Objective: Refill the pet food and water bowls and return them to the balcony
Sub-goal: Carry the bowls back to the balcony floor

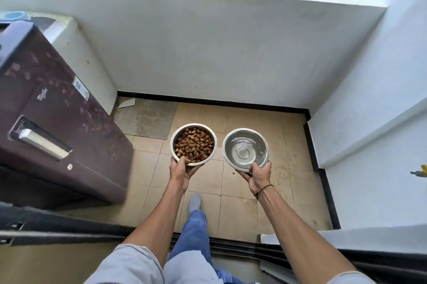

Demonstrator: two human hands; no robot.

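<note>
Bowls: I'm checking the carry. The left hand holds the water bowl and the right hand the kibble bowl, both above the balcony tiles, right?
Swapped. In the head view the left hand holds the kibble bowl and the right hand the water bowl, both above the balcony tiles.

The refrigerator [57,122] bears a logo and sticker, both too blurred to read

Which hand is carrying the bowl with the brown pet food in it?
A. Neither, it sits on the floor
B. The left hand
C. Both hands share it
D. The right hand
B. The left hand grips the near rim of the food bowl, heaped with brown kibble, held above the tiled floor, while the right hand holds the water bowl.
</note>
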